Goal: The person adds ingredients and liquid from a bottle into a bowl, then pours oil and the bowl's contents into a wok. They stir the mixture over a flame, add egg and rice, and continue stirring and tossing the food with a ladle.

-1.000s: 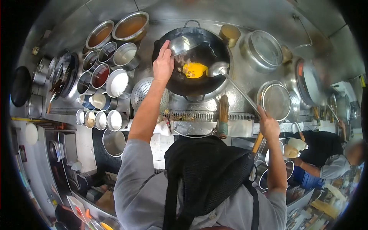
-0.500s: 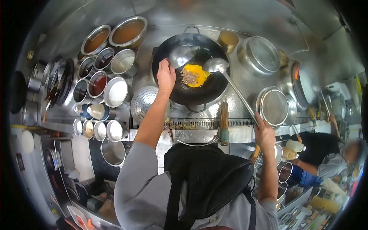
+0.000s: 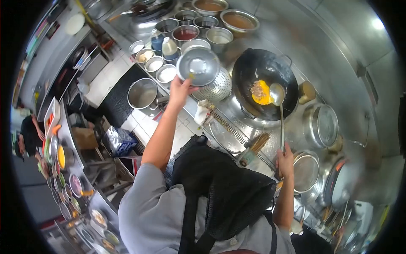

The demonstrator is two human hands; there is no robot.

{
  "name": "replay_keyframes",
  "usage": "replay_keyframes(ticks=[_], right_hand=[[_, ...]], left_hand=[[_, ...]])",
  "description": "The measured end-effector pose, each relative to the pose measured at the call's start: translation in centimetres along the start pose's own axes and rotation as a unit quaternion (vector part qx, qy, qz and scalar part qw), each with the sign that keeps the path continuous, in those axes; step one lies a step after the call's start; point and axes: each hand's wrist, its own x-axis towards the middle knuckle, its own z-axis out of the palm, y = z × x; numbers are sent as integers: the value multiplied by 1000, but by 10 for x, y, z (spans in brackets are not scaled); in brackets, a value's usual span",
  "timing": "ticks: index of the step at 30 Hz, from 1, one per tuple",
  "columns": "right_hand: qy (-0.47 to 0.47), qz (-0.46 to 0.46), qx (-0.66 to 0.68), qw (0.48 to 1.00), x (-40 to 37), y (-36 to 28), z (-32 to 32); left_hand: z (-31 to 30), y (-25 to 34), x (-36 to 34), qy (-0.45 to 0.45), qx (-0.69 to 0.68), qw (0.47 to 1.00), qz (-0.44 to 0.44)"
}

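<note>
My left hand (image 3: 181, 91) grips the rim of a metal bowl (image 3: 198, 67), tilted so that its hollow faces me, with a small yellow smear near my fingers. The bowl hangs over the perforated strainer (image 3: 218, 86) and the front containers. My right hand (image 3: 285, 161) is closed around the long handle of a ladle (image 3: 277, 94). The ladle's head rests inside the black wok (image 3: 243, 72), touching or right beside the yellow egg (image 3: 265, 94). Pale minced-looking pieces (image 3: 256, 90) lie on the egg.
Sauce pots (image 3: 186, 33) and two bowls of brown liquid (image 3: 239, 20) stand beyond the left hand. A bamboo brush (image 3: 259, 144) lies at the stove's front edge. Right of the wok are a lidded pot (image 3: 325, 125) and a round sieve (image 3: 306, 171). Another person (image 3: 31, 135) stands far left.
My left hand has carried the bowl away from above the wok, to the left. The camera view has turned left. The ladle stays in the wok beside the egg.
</note>
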Motion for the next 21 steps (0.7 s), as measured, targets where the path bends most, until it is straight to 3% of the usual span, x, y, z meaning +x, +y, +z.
replay_keyframes(ticks=[2, 5, 6, 8, 10, 11, 12, 13, 14, 16, 18, 19, 20, 21], right_hand=[[-23, -4, -13, 1000, -12, -7, -5], [-120, 75, 166, 976, -15, -26, -8], [-148, 66, 150, 975, -3, -20, -11], [-180, 125, 295, 930, 51, -8, -7], [-172, 29, 236, 956, 93, 14, 19], [-143, -53, 106, 983, 110, 25, 32], [-129, -78, -66, 986, 112, 17, 39], [-31, -190, -208, 959, 149, 54, 42], [-23, -191, -225, 955, 99, 17, 47], [74, -328, -396, 854, 119, 55, 37], [-77, -117, -249, 958, 23, -29, 37], [-86, -125, -257, 954, 38, -26, 28], [-180, -52, -71, 980, 64, -20, 5], [-263, 28, 118, 957, 79, -20, -4]], left_hand=[[-24, 12, -40, 54, -9, 998, 9], [-78, 8, -102, 108, -16, 994, 6], [-92, 2, -120, 140, -19, 990, 16], [-137, -12, -159, 217, -33, 976, -1], [-178, -16, -199, 263, -25, 964, -16], [-198, -25, -217, 324, -47, 945, -12], [-217, -28, -233, 375, -68, 925, -7], [-229, -20, -255, 410, -74, 909, 9], [-241, -16, -273, 436, -83, 896, 21], [-275, -18, -315, 528, -106, 841, 39], [-294, -10, -364, 589, -134, 791, 94], [-309, -13, -387, 621, -145, 763, 104], [-325, -14, -409, 650, -154, 735, 112], [-337, -10, -428, 673, -157, 709, 141]])
